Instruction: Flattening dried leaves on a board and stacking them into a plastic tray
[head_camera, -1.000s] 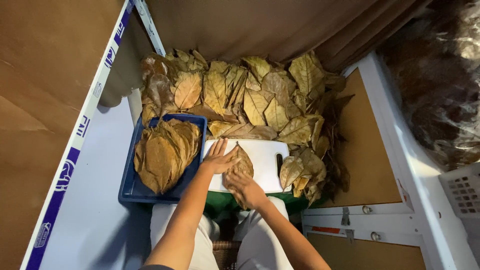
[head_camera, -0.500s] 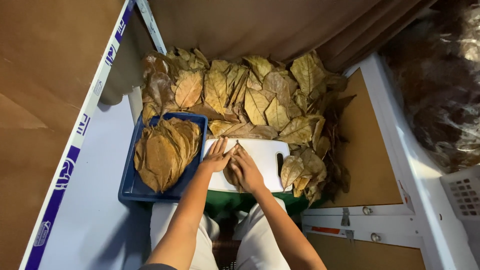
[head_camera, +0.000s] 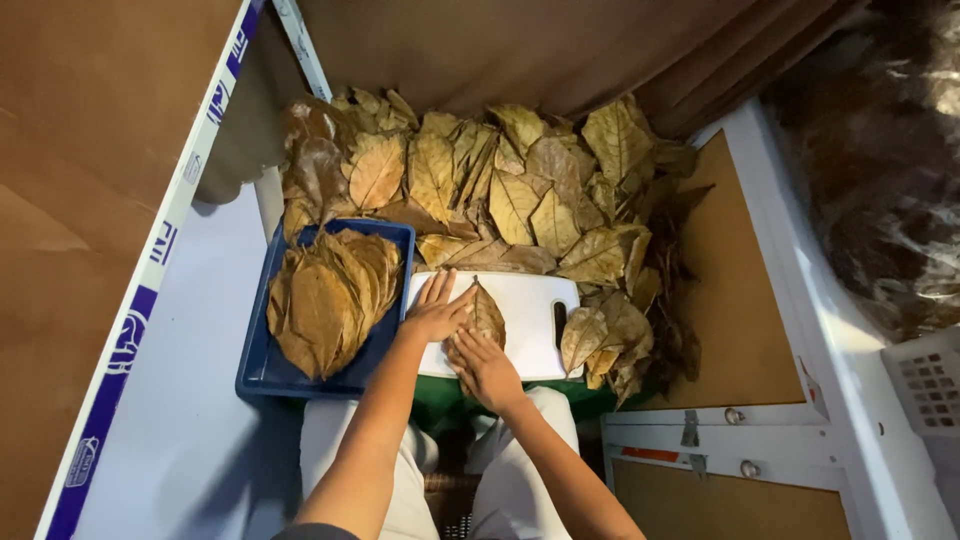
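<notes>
Both hands are pressing flat, fingers spread — the left hand and right hand apparently smoothing one dry brown leaf on the white cutting board, just right of the blue tray — gripping nothing.

warm, even overhead light, soft shadows below the lap, mild glare and blur at the right edge.
</notes>
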